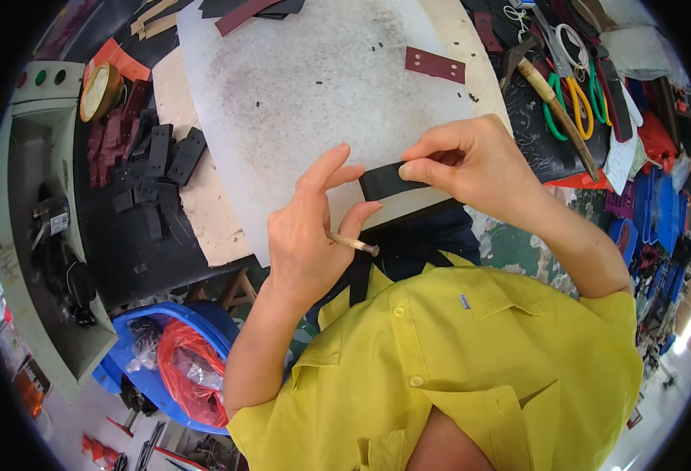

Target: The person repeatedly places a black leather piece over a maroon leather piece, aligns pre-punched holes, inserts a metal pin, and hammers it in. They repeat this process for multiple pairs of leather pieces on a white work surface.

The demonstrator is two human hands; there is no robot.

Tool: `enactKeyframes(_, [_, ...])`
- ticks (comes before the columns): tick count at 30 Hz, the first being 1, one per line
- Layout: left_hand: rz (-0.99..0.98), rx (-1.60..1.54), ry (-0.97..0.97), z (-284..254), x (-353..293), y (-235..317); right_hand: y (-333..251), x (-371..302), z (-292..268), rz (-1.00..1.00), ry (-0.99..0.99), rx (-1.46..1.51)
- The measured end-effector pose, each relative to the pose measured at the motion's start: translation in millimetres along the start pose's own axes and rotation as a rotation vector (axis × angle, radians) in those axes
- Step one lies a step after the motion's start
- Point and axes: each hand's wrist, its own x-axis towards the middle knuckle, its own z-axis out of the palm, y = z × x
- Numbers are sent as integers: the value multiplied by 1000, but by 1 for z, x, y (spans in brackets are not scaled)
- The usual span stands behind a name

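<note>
Between the thumb and fingertips of my right hand (463, 161) is a flat black leather-like strip (389, 181), held over the near edge of the white work board (283, 133). My left hand (306, 216) is just left of the strip's free end, its thumb and forefinger apart. Tucked in that hand's other fingers is a short metal rod with a flared end (355, 242), which looks like a hole punch. Farther off on the board lies a maroon piece (436, 64) with small holes in it.
Stacked black pieces (161, 153) and maroon pieces (110, 141) sit at the left, near a roll of tape (100, 92). To the right lie a wooden-handled hammer (556, 98) and scissors with yellow handles (578, 110). A blue tub (220, 318) with red bags stands lower left.
</note>
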Motion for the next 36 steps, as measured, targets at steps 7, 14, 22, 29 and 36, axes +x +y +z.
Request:
enactKeyframes(7, [56,13,-25,1,1,-1,2,-1,5,-94,48,-60])
enactKeyframes(14, [60,115,-110,-3,3,6,8,5,-19,-391,321,-396])
enactKeyframes(22, [77,117,-91,-1,2,6,25,-11,-1,-626,78,-255])
enactKeyframes(29, [76,116,-52,3,-1,1,25,-15,2,-454,90,-138])
enactKeyframes(36, [130,147,-20,3,-2,1,28,-14,4,-585,112,-244])
